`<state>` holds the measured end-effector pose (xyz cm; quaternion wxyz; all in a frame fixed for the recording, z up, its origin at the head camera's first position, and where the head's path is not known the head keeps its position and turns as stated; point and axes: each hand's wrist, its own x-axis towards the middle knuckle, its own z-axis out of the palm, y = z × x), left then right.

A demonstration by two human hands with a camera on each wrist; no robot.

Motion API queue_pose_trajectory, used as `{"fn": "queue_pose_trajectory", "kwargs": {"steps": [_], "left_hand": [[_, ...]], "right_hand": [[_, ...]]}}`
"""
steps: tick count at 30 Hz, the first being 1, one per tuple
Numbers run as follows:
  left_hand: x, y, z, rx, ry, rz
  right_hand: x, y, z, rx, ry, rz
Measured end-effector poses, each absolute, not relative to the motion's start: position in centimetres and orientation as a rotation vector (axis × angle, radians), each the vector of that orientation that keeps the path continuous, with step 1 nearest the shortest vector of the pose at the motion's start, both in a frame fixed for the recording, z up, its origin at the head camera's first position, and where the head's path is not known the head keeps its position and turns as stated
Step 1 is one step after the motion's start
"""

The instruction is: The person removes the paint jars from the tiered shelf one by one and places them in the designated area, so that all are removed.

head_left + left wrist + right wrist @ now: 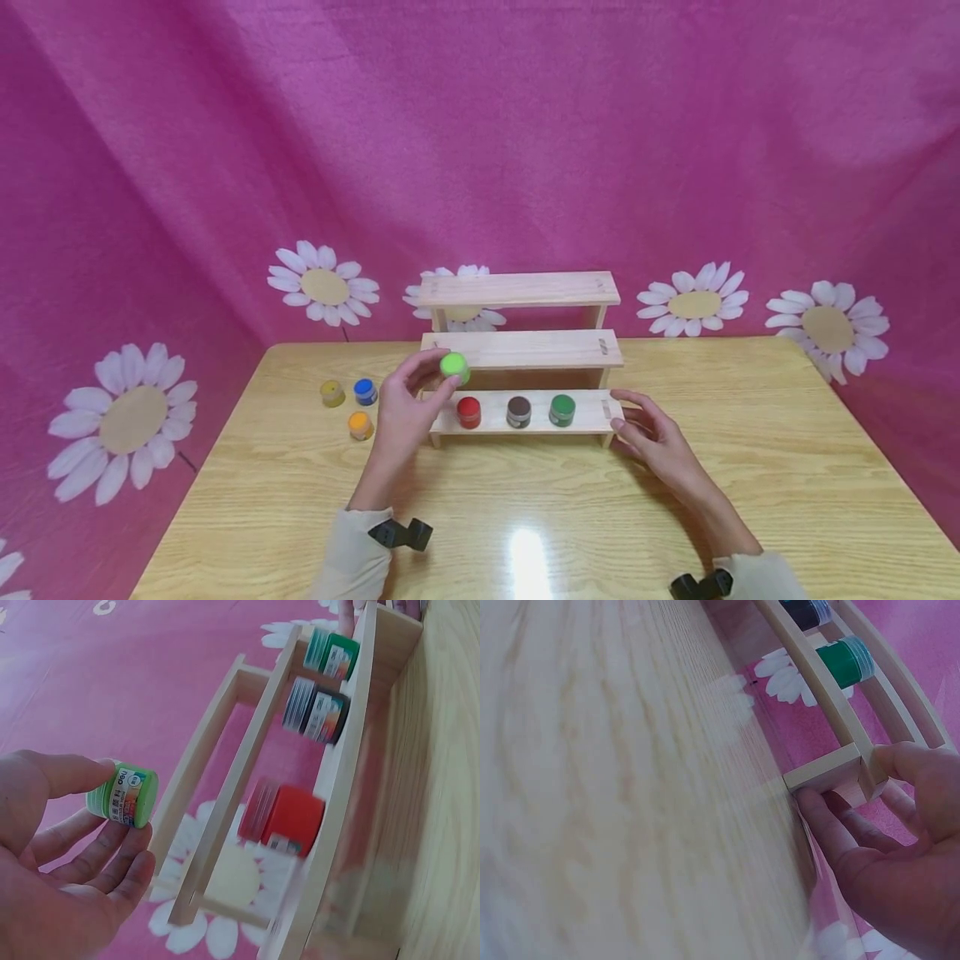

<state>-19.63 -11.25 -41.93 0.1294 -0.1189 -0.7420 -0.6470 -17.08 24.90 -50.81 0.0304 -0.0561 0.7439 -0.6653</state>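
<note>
Your left hand (pixel 405 407) pinches a light-green, round plastic jar (pixel 454 367) near the left end of a three-tiered, pale wooden rack (pixel 517 288), whose lowest tier (pixel 588 410) your right hand (pixel 660 442) grips at its right end.

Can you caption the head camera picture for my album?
Left hand holds a light-green jar, right hand grips the wooden stand; three jars sit along the bottom shelf.
</note>
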Motion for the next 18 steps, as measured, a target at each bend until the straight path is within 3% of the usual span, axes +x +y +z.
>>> {"fn": "queue_pose_trajectory", "kwargs": {"steps": [18], "left_hand": [[-18.2,-16.8,-42.5,-0.203,-2.167,-1.846]], "right_hand": [[-17.2,25.0,-51.1,-0.198,2.285,-2.061]]}}
